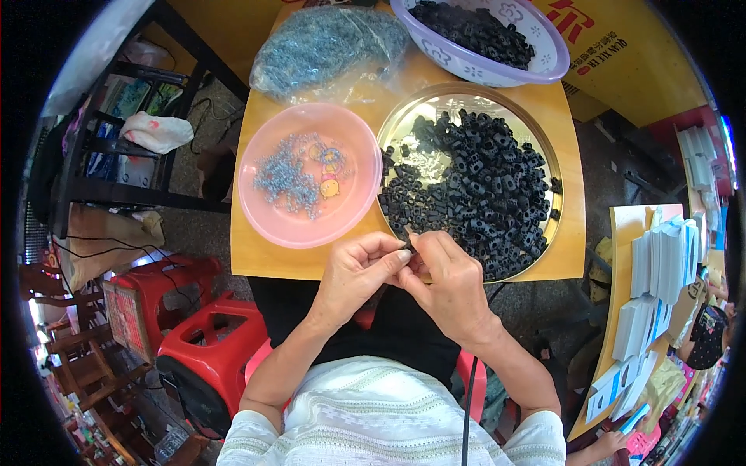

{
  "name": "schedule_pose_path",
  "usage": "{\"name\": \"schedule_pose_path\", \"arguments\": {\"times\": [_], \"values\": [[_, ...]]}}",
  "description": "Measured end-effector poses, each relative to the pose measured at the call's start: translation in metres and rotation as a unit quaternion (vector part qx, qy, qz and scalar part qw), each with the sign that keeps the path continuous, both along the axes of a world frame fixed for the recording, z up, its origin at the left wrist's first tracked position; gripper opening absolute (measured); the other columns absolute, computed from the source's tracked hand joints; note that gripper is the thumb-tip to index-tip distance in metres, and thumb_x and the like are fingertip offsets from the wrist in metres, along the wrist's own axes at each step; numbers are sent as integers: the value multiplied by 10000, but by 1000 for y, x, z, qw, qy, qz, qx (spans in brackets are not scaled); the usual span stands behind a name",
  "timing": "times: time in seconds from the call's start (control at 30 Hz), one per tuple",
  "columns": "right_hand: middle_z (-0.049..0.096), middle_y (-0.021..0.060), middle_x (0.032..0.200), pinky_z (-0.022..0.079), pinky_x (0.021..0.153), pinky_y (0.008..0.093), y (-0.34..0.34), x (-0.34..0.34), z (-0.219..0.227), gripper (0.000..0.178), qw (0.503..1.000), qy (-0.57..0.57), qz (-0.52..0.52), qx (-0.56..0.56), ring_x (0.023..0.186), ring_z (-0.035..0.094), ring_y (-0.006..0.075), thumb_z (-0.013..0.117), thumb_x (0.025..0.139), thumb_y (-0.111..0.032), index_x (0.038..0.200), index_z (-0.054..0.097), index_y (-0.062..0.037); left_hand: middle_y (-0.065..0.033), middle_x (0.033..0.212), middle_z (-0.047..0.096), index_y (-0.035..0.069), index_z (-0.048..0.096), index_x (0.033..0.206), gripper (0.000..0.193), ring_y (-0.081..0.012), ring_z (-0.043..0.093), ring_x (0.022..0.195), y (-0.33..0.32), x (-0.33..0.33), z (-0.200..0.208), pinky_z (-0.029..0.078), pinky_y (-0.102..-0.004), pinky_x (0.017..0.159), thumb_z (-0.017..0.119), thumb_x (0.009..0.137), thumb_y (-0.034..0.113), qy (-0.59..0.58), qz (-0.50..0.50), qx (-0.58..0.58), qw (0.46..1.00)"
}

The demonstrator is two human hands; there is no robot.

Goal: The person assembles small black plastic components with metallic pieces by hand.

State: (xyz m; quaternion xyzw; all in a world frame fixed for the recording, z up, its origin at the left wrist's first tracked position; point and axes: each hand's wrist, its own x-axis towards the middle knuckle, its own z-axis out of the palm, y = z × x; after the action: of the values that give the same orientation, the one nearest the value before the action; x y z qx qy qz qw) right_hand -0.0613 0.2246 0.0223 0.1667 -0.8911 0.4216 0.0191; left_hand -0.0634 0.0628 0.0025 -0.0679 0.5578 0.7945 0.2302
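Note:
My left hand [352, 273] and my right hand [454, 286] meet at the near edge of the table. Between the fingertips of both is a small black plastic piece [407, 246], apparently part of a cord lock; fingers cover most of it. Just beyond them, a round gold tray [431, 95] bears a heap of black plastic cord-lock parts [497, 175]. Smaller black pieces [416, 203] lie along the tray's left side. To the left stands a pink bowl [268, 225] with tiny silvery-blue springs [289, 175] scattered in it.
At the back are a clear plastic bag [330, 50] of springs and a lilac bowl [548, 58] of black parts. Red stools [210, 342] stand at my left. A side table with stacked white boxes [657, 264] is at my right, with another person's arm [602, 448] below it.

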Motion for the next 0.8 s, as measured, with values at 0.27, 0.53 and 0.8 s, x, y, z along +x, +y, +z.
{"name": "schedule_pose_path", "arguments": {"times": [0.27, 0.53, 0.8], "values": [[594, 145, 914, 538, 714, 378, 3, 0, 10, 318, 999, -15, 3, -40, 839, 628, 311, 715, 746, -23, 1032, 578, 12, -49, 921, 673, -8, 645, 1069, 155, -89, 645, 814, -2, 3, 6, 552, -241, 725, 624, 932, 61, 22, 4, 28, 999], [627, 165, 1054, 549, 772, 364, 0, 4, 44, 369, 990, -57, 66, -111, 938, 649, 296, 742, 786, -62, 1113, 586, 10, -106, 994, 686, -31, 614, 1121, 189, -125, 663, 866, -21, 26, 18, 554, -245, 753, 591, 952, 49, 31, 31, 38, 998], [674, 127, 919, 556, 643, 277, 3, -9, 56, 121, 961, -163, 45, -217, 791, 683, 177, 668, 857, 4, 972, 661, 42, -137, 1013, 690, -33, 600, 1158, 225, -179, 694, 901, -25, 27, 23, 573, -263, 763, 595, 941, 29, 65, 34, 89, 993]]}}
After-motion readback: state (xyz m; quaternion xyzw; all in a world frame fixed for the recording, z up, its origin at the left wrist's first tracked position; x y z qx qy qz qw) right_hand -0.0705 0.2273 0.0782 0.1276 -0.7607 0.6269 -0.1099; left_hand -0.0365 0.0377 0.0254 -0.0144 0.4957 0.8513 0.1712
